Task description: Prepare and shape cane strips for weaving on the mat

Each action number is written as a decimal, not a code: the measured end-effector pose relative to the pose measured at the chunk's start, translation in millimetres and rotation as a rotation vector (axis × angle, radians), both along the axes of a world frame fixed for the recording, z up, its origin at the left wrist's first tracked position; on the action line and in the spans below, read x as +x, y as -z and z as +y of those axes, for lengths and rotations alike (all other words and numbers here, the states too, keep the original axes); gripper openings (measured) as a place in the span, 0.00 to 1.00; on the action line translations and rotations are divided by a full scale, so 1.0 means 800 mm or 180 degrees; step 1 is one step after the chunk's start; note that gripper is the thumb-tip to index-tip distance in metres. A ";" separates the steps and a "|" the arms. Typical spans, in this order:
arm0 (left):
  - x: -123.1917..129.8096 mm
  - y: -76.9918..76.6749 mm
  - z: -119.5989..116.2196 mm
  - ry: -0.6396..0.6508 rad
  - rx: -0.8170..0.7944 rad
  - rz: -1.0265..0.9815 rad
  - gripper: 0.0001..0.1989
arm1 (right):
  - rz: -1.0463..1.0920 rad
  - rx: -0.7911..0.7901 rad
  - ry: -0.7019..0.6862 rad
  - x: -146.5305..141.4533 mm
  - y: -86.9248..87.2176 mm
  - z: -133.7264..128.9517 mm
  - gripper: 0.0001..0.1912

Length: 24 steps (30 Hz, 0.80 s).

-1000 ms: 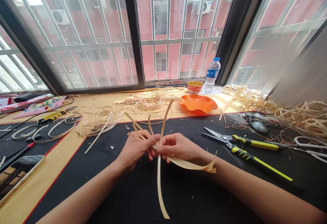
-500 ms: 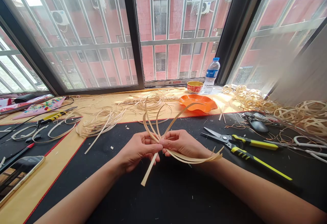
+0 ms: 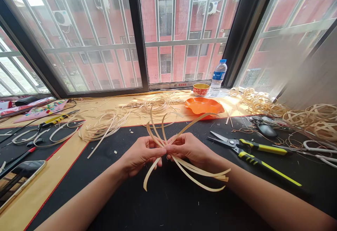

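Note:
Several pale, flat weaving strips [image 3: 195,169], bamboo or rattan by their look, cross between my hands above the black mat [image 3: 168,206]. My left hand [image 3: 147,152] pinches the crossing between thumb and fingers. Thumb to thumb with it, my right hand [image 3: 184,148] pinches the same strips from the other side. Some ends curve up and away from me, one bends down to the left, and others sweep down to the right past my right wrist. The exact crossing is hidden under the fingertips.
Yellow-and-black shears [image 3: 244,148] lie partly open on the right. Coiled strips [image 3: 105,127] lie behind my left hand. At the back are an orange scalloped dish [image 3: 204,106], a red tin [image 3: 201,90] and a water bottle [image 3: 218,78]. Woven balls [image 3: 310,118] are heaped at right.
The strips on the right have fanned apart and hang lower, one separate from the rest. The lower left end now curves more. My hands have barely moved.

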State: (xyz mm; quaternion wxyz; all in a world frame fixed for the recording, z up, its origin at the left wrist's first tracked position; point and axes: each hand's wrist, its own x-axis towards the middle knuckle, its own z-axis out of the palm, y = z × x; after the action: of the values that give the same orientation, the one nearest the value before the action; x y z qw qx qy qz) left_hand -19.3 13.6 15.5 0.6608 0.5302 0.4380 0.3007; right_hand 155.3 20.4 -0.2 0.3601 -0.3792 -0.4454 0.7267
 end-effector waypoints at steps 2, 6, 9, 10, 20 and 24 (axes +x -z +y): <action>0.002 0.000 -0.001 -0.0101 0.0027 0.0048 0.13 | -0.0071 0.0010 0.0016 0.001 0.001 0.000 0.20; 0.006 0.001 -0.001 -0.0359 0.0209 0.0132 0.17 | -0.0119 -0.0052 0.0073 0.002 0.004 0.002 0.20; 0.008 0.001 -0.002 -0.0402 0.0293 0.0124 0.18 | -0.0041 -0.0045 0.0030 0.001 0.004 0.002 0.20; 0.009 0.001 -0.002 -0.0427 0.0300 0.0117 0.19 | -0.0026 -0.0023 0.0016 0.001 0.003 0.001 0.20; 0.009 0.008 0.001 -0.0559 0.0600 0.0229 0.16 | 0.0172 -0.0131 0.0230 -0.001 0.004 0.001 0.20; 0.009 0.009 0.000 -0.0647 0.0706 0.0333 0.14 | 0.0243 -0.0179 0.0216 -0.002 0.002 0.000 0.21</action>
State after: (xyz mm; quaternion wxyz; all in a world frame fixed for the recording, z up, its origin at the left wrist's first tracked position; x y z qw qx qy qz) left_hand -12.4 13.7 8.5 0.5407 0.5678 0.4873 0.3845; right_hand 154.0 20.4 -1.5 0.3905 -0.3761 -0.3976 0.7403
